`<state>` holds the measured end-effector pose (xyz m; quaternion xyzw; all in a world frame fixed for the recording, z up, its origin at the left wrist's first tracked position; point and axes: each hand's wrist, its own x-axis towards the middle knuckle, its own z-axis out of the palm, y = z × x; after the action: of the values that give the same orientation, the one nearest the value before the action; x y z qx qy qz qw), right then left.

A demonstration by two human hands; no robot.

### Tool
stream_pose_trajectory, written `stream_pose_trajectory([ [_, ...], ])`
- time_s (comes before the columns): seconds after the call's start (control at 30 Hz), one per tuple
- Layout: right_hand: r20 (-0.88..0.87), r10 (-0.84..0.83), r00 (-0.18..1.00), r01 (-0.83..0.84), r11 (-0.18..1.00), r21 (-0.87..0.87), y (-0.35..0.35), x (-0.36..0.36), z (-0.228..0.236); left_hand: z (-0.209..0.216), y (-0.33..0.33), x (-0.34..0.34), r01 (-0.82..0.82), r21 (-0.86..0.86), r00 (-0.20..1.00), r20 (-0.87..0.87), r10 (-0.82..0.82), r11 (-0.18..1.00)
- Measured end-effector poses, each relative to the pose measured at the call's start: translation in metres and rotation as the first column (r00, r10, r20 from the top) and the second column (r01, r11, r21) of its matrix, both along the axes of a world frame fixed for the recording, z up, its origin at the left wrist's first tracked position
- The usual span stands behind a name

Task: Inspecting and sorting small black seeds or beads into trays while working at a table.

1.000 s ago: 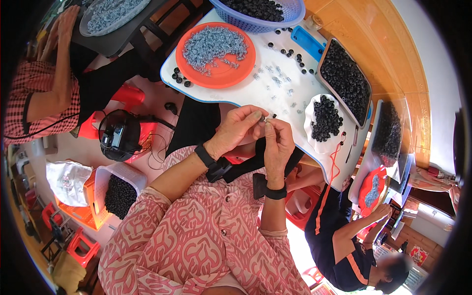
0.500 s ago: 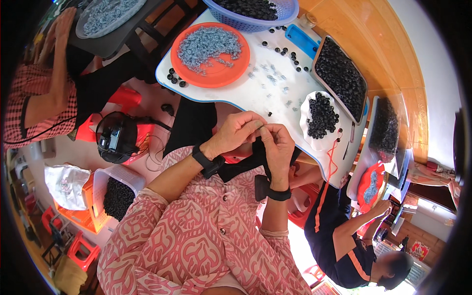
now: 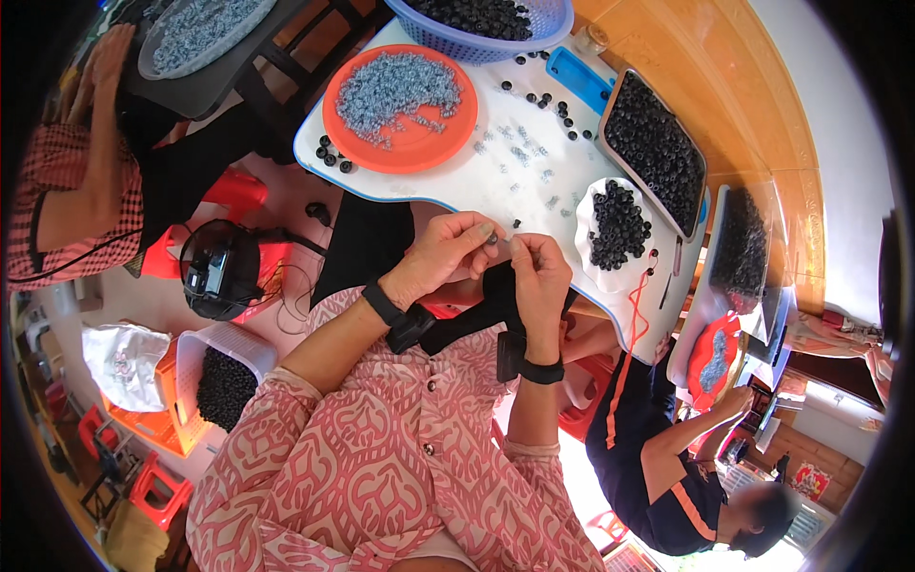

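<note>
My left hand (image 3: 446,252) is raised just off the table's near edge, thumb and forefinger pinched on a small dark round piece (image 3: 492,239). Close beside it, my right hand (image 3: 539,272) has its thumb and fingertips pressed together; whatever they grip is too small to make out. A narrow gap parts the fingertips of the two hands. On the white table (image 3: 448,191) beyond them lie a tiny black piece (image 3: 518,224) and scattered silvery pieces (image 3: 519,154) that look like springs. A white scalloped dish (image 3: 584,250) of black ring-like parts (image 3: 618,224) stands to the right.
An orange-red plate (image 3: 410,157) carries a heap of silvery pieces. Behind are a purple basket (image 3: 467,48), a blue tray (image 3: 579,78) and a dark-filled tray (image 3: 654,153). An orange-red cord (image 3: 629,381) hangs over the right edge. Co-workers sit at left (image 3: 81,191) and lower right (image 3: 681,477).
My fingertips, together before, have drawn slightly apart. The dark round piece now shows in my left pinch. The whole view has shifted slightly.
</note>
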<state>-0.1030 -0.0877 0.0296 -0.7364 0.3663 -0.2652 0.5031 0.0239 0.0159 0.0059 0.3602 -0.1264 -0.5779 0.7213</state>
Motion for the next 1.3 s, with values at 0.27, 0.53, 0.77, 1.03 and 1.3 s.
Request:
stream_pose_trajectory([
  [0.27,-0.137,-0.038,0.990,-0.028,0.893,-0.449,-0.023,0.031,-0.002,-0.013,0.000,0.005,-0.033,-0.048,0.973,-0.232,0.021,0.998],
  [0.53,-0.202,-0.088,0.975,-0.032,0.850,-0.526,-0.040,0.031,-0.005,-0.012,0.003,0.006,-0.036,-0.051,0.971,-0.238,0.023,0.998],
  [0.77,-0.220,-0.093,0.971,-0.019,0.890,-0.456,-0.028,0.019,-0.002,-0.012,0.002,0.006,-0.028,-0.042,0.964,-0.265,0.016,0.999],
  [1.03,-0.222,-0.048,0.974,-0.076,0.852,-0.518,-0.014,0.018,-0.002,-0.013,0.006,0.008,-0.014,-0.066,0.964,-0.267,-0.004,0.998],
  [1.3,-0.293,-0.038,0.955,-0.122,0.854,-0.507,-0.009,0.018,0.004,-0.009,0.002,0.005,-0.047,-0.059,0.956,-0.294,0.028,0.997],
])
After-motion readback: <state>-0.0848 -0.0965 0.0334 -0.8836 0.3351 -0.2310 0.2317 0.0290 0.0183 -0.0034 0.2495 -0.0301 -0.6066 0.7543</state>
